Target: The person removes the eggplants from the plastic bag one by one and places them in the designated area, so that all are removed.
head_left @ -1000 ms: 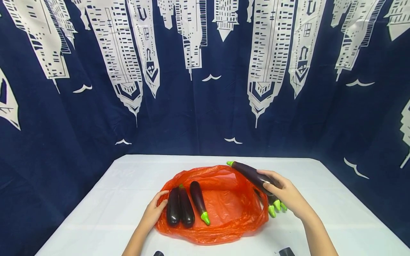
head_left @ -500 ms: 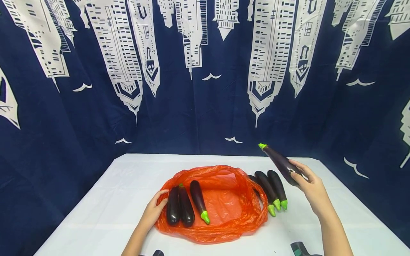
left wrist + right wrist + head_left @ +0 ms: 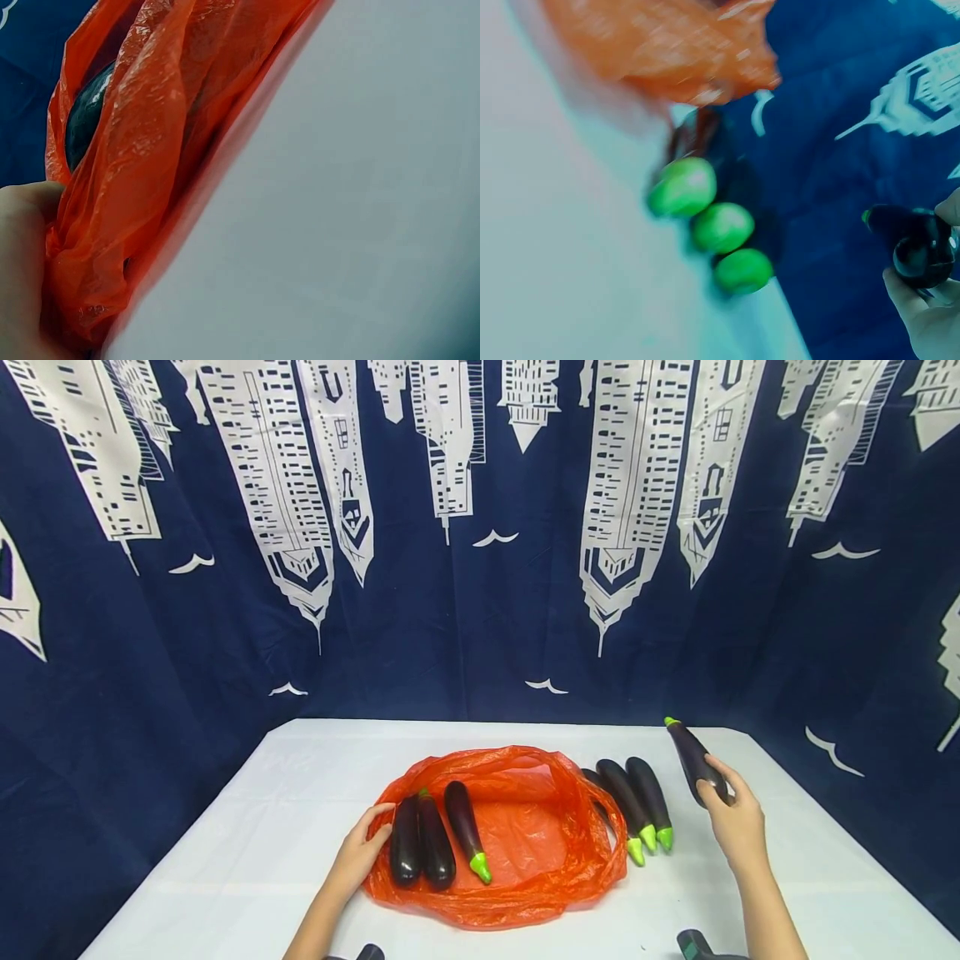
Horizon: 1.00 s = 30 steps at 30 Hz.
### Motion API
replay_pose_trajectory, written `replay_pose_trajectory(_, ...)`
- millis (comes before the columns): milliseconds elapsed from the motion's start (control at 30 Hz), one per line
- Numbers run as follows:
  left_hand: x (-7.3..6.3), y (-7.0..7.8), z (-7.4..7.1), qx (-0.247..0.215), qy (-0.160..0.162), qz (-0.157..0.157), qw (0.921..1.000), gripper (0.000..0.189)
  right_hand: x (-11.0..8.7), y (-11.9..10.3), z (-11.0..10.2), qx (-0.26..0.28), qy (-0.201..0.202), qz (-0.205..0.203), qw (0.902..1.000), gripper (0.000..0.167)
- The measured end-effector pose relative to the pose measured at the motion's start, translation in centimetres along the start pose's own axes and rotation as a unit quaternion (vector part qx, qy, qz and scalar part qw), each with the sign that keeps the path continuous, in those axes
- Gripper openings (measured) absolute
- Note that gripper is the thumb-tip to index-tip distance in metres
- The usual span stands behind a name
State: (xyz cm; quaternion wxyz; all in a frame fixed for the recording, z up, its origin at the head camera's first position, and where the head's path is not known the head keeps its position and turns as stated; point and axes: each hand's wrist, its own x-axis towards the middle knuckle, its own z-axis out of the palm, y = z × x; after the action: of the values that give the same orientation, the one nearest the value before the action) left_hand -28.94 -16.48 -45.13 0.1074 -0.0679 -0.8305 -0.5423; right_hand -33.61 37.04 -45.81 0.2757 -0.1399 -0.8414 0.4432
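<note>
An orange-red plastic bag (image 3: 525, 852) lies spread with its mouth open on the white table. Three dark eggplants are in its left half, one (image 3: 467, 831) with its green stem toward me. My left hand (image 3: 356, 852) grips the bag's left rim; the left wrist view shows the plastic bunched at the thumb (image 3: 30, 202). To the right, my right hand (image 3: 738, 822) holds another eggplant (image 3: 693, 760) by its thick end, green tip pointing up and away. Beside the bag's right side lie three eggplants (image 3: 649, 802) in a row, the leftmost partly hidden by the plastic.
The white table (image 3: 225, 860) ends at a dark blue curtain (image 3: 465, 610) printed with white buildings. Dark wrist-camera parts (image 3: 693, 943) show at the bottom edge. The right wrist view is blurred.
My right hand has carried its eggplant from the bag's right rim up and rightward, then slightly lower, past the row of three. The left hand and the bag stay nearly still.
</note>
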Motion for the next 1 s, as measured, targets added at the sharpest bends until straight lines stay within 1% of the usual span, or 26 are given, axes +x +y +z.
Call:
replay_pose_trajectory(33, 0.0, -0.1, 0.0, 0.0, 0.0, -0.001, 1.0, 0.034, -0.3, 0.1, 0.2, -0.005, -0.003, 0.001, 1.0, 0.047)
replay_pose_trajectory(100, 0.1, -0.1, 0.0, 0.0, 0.002, -0.002, 1.0, 0.033, -1.1, -0.5, 0.2, -0.009, -0.017, 0.006, 0.9998, 0.049)
replay_pose_trajectory(267, 0.1, -0.1, 0.0, 0.0, 0.004, -0.002, 1.0, 0.033, -4.2, -4.4, -1.1, -0.001, -0.08, 0.021, 0.9965, 0.053)
replay_pose_trajectory(367, 0.1, 0.0, 0.0, -0.001, 0.001, 0.001, 1.0, 0.033, -5.4, -5.7, -1.3, -0.003, -0.104, 0.03, 0.9941, 0.051)
replay_pose_trajectory(467, 0.0, 0.0, -0.1, -0.001, -0.001, 0.002, 1.0, 0.034, -6.1, -5.8, -1.1, -0.008, -0.119, 0.039, 0.9921, 0.051)
replay_pose_trajectory(600, -0.1, 0.1, -0.1, 0.002, 0.001, -0.003, 1.0, 0.034, -6.4, -5.2, -0.7, 0.0, -0.122, 0.048, 0.9914, 0.052)
replay_pose_trajectory(800, 0.0, 0.1, -0.1, 0.006, 0.002, -0.005, 1.0, 0.033, -6.4, -4.1, -0.2, 0.008, -0.124, 0.044, 0.9913, 0.052)
replay_pose_trajectory(1000, -0.1, 0.2, -0.1, 0.006, 0.001, -0.01, 0.9999, 0.034, -6.6, -4.1, -0.2, 0.011, -0.126, 0.041, 0.9911, 0.054)
